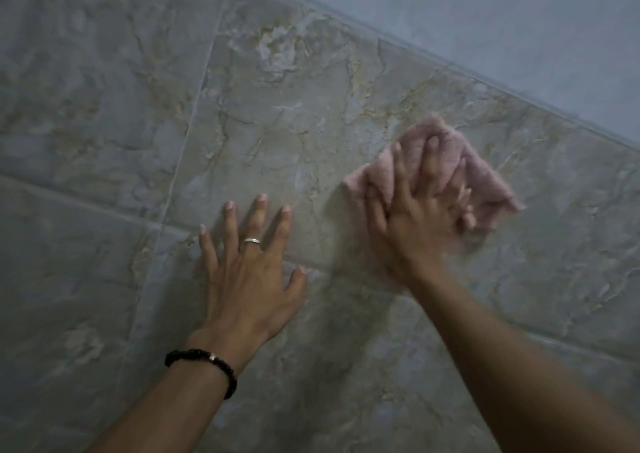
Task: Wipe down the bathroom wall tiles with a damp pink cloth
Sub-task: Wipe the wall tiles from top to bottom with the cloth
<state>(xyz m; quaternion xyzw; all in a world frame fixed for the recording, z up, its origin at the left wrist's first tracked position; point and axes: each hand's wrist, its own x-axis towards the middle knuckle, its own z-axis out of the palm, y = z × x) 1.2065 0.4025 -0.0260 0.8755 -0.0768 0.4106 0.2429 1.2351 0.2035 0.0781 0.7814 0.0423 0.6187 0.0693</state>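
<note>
Grey-beige marbled wall tiles (277, 113) fill the view, tilted, with pale grout lines between them. A pink terry cloth (485, 175) lies flat against a tile at the centre right. My right hand (415, 210) presses the cloth to the wall with fingers spread and straight; hand and cloth are blurred by motion. My left hand (249, 272) rests flat on the tiles to the left of the cloth, fingers splayed, holding nothing. It wears a ring, and a dark bead bracelet is on the wrist.
Above the top row of tiles runs a narrow trim edge (450, 71), and past it a plain bluish painted wall (519, 19) at the upper right. Tiles extend left and below both arms.
</note>
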